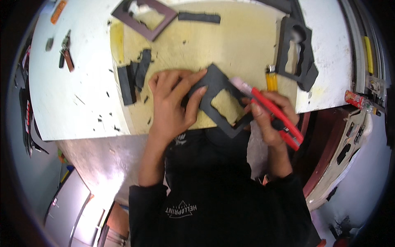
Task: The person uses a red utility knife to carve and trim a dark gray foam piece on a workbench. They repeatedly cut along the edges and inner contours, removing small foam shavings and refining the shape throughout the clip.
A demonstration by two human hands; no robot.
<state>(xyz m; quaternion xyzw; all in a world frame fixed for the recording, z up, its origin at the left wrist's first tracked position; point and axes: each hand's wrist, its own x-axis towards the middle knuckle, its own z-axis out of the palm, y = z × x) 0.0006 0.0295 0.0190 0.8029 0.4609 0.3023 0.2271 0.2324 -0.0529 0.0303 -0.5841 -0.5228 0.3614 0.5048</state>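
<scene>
A black foam frame with a rectangular hole lies on the yellowish board near the table's front edge. My left hand presses flat on the frame's left side, fingers spread. My right hand grips a red utility knife, whose tip sits at the frame's upper right edge.
Black foam scraps lie left of my left hand. A dark frame and a black strip rest at the back. A thick black foam cutout stands at right, a yellow lighter beside it. Keys lie on the white table.
</scene>
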